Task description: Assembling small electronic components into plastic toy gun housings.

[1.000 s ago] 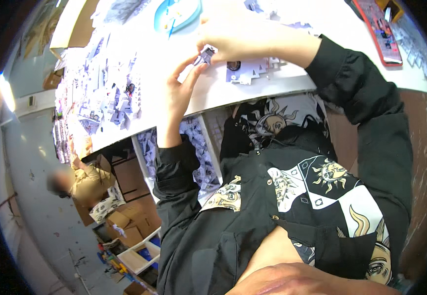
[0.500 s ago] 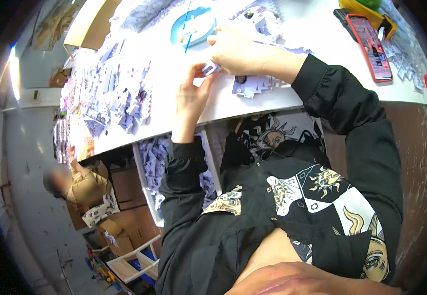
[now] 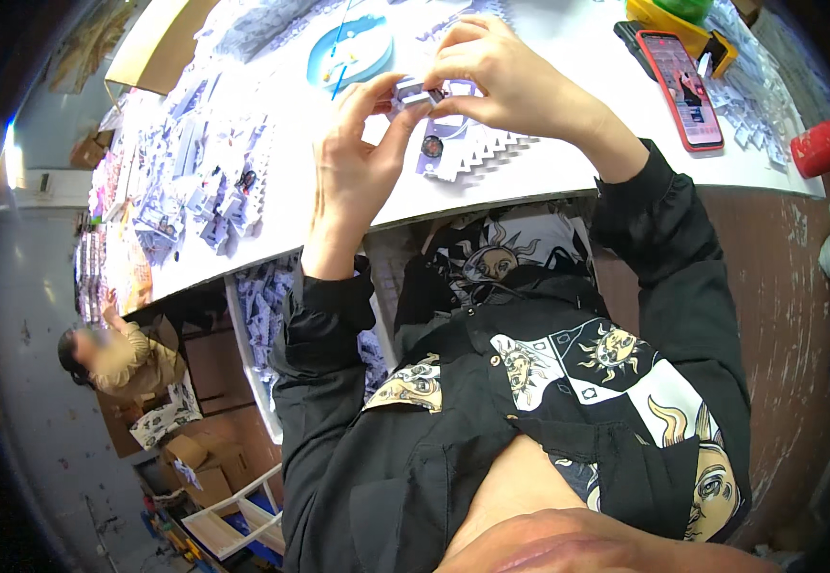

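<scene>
A small pale grey-white card box (image 3: 415,96) is held up over the near edge of the table, between my two hands. My left hand (image 3: 360,162) pinches its left side with thumb and fingers. From the other side, the thumb and fingertips of my right hand (image 3: 506,81) close on its right end, where a dark bit shows. What that dark bit is, I cannot tell. Just below the hands lies a flat white piece with a round dark picture (image 3: 432,146), beside a row of white pieces with a toothed edge (image 3: 488,151).
Behind my hands stands a blue dish (image 3: 377,69) with a thin blue stick. White card pieces (image 3: 186,158) heap up at left. At right are a red-cased phone (image 3: 682,91), a yellow holder (image 3: 659,14) and a red cylinder (image 3: 819,148). A co-worker (image 3: 138,363) sits far left.
The view has shifted, so the table's things sit further left. My right hand has turned from lying over the small box to gripping its right end, with the fingers now showing.
</scene>
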The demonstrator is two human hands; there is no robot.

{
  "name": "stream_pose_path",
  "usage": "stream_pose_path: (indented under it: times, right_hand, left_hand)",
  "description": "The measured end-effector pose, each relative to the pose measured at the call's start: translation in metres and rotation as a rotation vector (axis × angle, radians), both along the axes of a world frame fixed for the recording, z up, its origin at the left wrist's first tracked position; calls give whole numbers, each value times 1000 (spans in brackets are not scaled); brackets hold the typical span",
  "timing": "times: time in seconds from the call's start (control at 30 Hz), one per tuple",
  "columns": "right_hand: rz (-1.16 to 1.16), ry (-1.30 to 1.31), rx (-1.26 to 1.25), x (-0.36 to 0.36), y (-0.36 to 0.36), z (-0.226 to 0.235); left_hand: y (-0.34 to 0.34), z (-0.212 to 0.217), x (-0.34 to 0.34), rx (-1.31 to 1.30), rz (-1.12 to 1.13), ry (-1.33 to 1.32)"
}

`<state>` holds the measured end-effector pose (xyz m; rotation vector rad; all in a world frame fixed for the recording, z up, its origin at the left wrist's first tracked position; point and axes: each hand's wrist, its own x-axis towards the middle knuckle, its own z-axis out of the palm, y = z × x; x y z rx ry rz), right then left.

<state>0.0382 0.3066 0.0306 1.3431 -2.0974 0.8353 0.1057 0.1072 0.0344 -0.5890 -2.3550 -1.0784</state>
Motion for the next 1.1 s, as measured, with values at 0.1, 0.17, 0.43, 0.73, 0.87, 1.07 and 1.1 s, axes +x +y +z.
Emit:
stream_pose_path:
  times: [0.1,0.17,0.43,0.73,0.87,1.07,1.1]
  right_hand:
    - [8,42,-71,-5,3,-7]
    - [-66,41,-126,6,6,-1]
    - [-381,-59,-65,56,-10,-58]
    - [-399,-248,-90,36,-6,-68]
    - [-229,-327,-100,28,24,-62]
    - [-275,-176,-137,16,34,-68]
    - [-282,-177,-138,16,35,-70]
  left_hand:
    - [0,5,-7,-7,-16,66]
    - [-9,15,-13,-16,-20,107]
    - [-5,34,-14,-27,-20,112]
    - [-2,15,0,-125,73,-55]
    - [5,3,7,-266,139,-110]
    - [12,-11,5,-387,12,-173]
    - [12,-10,2,-389,4,-172]
